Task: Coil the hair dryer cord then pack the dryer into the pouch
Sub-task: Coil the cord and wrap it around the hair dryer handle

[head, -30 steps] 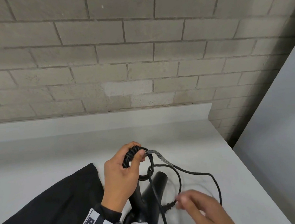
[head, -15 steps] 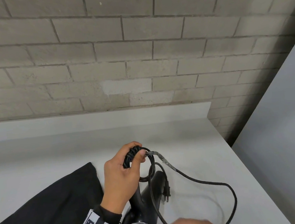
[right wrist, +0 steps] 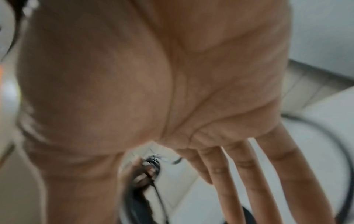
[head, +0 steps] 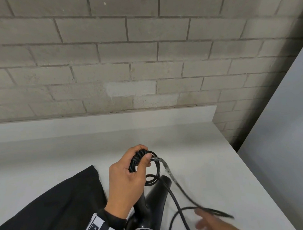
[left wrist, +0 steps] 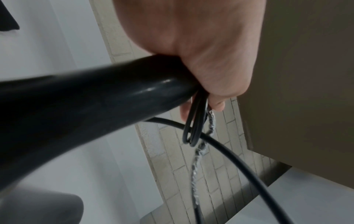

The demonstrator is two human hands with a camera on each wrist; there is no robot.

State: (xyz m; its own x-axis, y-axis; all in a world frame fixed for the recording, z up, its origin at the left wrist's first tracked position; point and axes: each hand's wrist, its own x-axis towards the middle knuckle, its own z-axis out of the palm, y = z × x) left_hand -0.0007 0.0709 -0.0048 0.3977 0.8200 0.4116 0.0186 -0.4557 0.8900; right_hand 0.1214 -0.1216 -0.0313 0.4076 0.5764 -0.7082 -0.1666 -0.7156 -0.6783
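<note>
A person stands at a white table against a pale brick wall.

The left hand, raised above the table, has its thumb and fingers curled round a small bundle of black cord already wound into several tight loops. The loops hang below the thumb, just above the tip of the hair dryer. In the left wrist view the dryer's glossy black barrel lies right under that hand.

From the bundle the loose cord leaves toward 4 o'clock. Its first stretch is wrapped in crinkled clear film. It then runs as plain black cable down and to the right, with one wide open loop lying on the table at about 5 o'clock from the left hand. The plug cannot be made out; the far end is blurred.

The right hand is the nearer one to that slack, right at the loop, blurred by motion. Its fingers are straight and spread, holding nothing. The next move likely turns on this hand gathering the slack and carrying it up toward 11 o'clock to the bundle.

The black fabric pouch lies flat on the table at 8 o'clock from the left hand, not yet used.
</note>
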